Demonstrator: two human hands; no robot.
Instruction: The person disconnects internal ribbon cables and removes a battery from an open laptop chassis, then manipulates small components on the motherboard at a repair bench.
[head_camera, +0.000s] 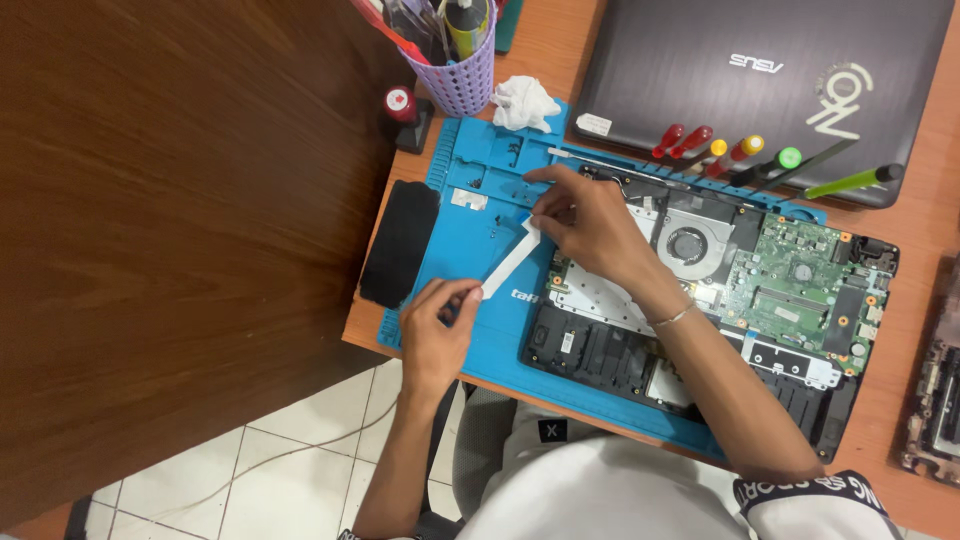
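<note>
Two hands share one thin white ribbon strip (508, 262), stretched slantwise over the blue work mat (470, 235) between them. At the left, beside a black pad (398, 243) lying on the mat's edge, the left hand (437, 325) pinches the strip's lower end, fingers pressed together around it. Judging from this, the strip is best kept flat and lightly taut, with no twist or sharp crease. Further right, the right hand (590, 222) pinches the upper end between thumb and forefinger, the other fingers curled, just at the corner of the opened laptop base (720, 300). Any pull looks safest made along the strip's length, not sideways. Right of that, the fan (688, 245) and green circuit board (805, 285) lie exposed, and screwdrivers (760, 160) rest on the closed laptop (765, 70) at the counter's (925, 235) far side.
</note>
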